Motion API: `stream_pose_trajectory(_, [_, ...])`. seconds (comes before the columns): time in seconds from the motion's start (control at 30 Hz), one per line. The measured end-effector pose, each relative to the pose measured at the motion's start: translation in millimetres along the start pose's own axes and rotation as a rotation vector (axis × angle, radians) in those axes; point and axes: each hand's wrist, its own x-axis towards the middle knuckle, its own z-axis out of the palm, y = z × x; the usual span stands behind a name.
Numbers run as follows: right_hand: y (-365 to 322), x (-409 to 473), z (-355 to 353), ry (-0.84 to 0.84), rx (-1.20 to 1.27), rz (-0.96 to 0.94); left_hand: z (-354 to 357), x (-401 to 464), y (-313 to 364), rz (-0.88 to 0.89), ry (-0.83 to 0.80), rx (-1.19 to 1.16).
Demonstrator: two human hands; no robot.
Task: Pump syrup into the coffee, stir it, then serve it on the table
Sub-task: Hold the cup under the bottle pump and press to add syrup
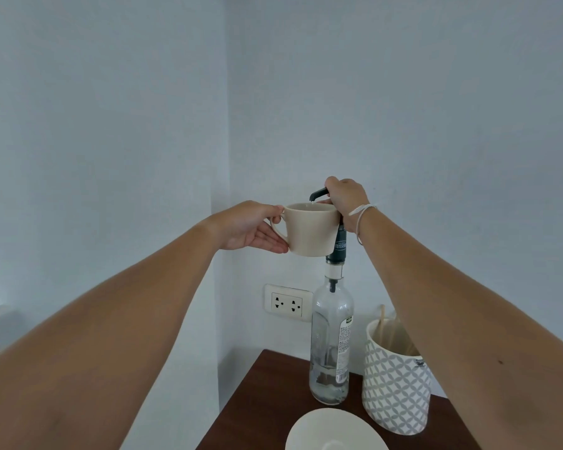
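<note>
My left hand [251, 227] holds a cream coffee cup [309, 230] by its handle, raised in the air beside the bottle's neck. A tall clear syrup bottle [332, 339] stands on the dark wooden table [260, 401]. Its dark pump head [318, 193] reaches over the cup's rim, with a drop at the spout. My right hand [346, 198] is closed over the top of the pump. The inside of the cup is hidden from this angle.
A patterned grey-and-white holder [397, 381] with wooden stir sticks stands to the right of the bottle. A white saucer [335, 430] lies at the table's near edge. A wall socket [286, 303] is behind the bottle. The table sits in a wall corner.
</note>
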Motion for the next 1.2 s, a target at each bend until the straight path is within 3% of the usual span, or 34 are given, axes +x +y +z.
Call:
stream_pose_trajectory(0.57, [5, -7, 2, 0.017, -0.015, -0.002, 3, -6, -6, -0.017, 0.006, -0.011])
stream_pose_trajectory(0.8, [2, -8, -4, -0.052, -0.044, 0.072, 6, -9, -7, -0.018, -0.002, -0.018])
stream_pose_trajectory(1.2, [-12, -8, -8, -0.080, 0.125, 0.112, 4, -16, 4, -0.013, 0.018, -0.014])
